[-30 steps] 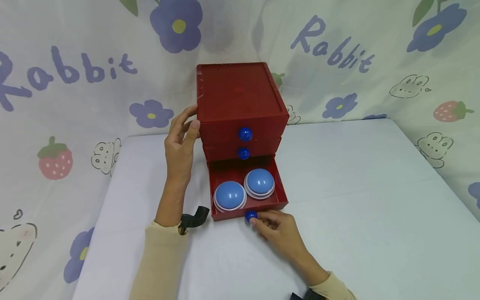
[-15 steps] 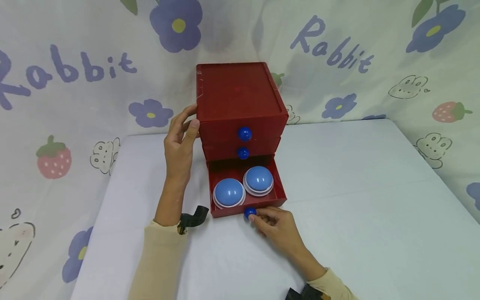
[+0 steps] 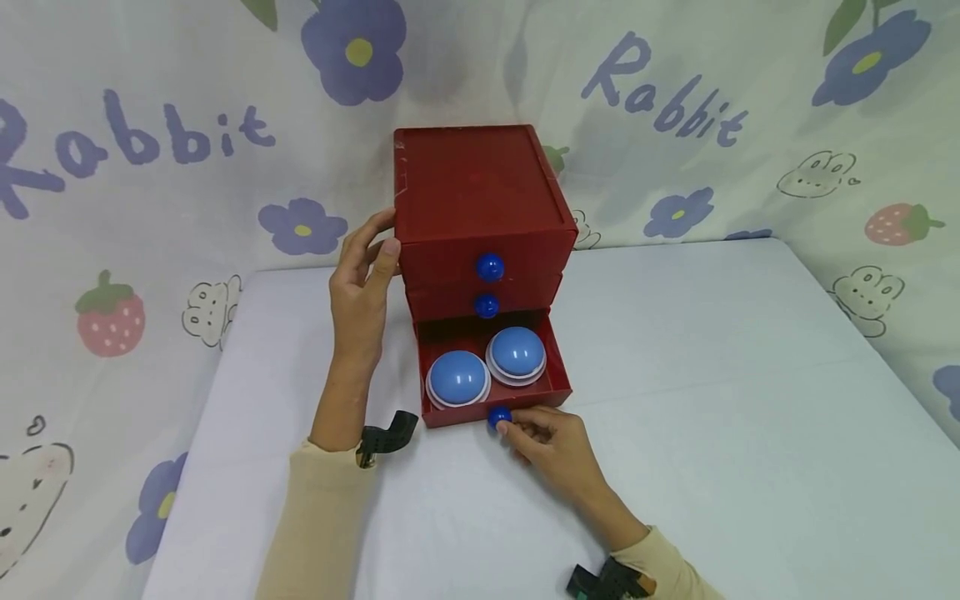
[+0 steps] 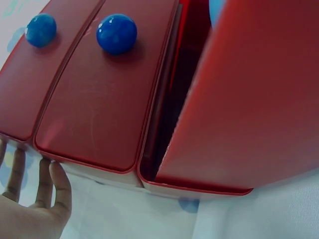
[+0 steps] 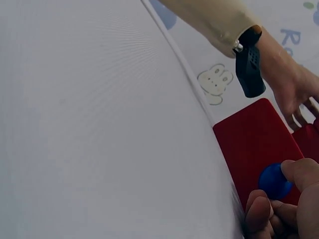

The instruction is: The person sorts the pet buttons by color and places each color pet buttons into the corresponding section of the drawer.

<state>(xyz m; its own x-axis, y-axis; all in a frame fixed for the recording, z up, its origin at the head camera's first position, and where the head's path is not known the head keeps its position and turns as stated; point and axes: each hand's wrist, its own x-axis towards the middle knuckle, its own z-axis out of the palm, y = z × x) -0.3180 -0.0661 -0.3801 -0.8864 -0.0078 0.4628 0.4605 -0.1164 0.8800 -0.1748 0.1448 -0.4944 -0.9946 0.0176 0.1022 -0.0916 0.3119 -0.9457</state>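
A red drawer cabinet (image 3: 480, 183) with three drawers stands at the back of the table. Its bottom drawer (image 3: 452, 418) is pulled out and holds two blue domes on white bases, a left dome (image 3: 458, 377) and a right dome (image 3: 517, 351). My right hand (image 3: 558, 450) pinches the round blue knob (image 5: 275, 181) of that drawer between thumb and fingers. On the cabinet's left side my left hand (image 3: 360, 292) rests with fingers extended against the wall; in the left wrist view its fingers (image 4: 61, 186) touch the side near the upper drawers.
The upper drawers are closed, each with a blue knob, the top knob (image 3: 491, 267) and the middle knob (image 3: 487, 306). A white cloth covers the table (image 3: 720, 400). Behind it hangs a patterned curtain (image 3: 465, 67). Black wrist cameras sit on both sleeves, including the left camera (image 3: 390, 433).
The bottom drawer has slid slightly inward, carrying both domes toward the cabinet. My right hand has moved forward with the knob, while my left hand stays in place.
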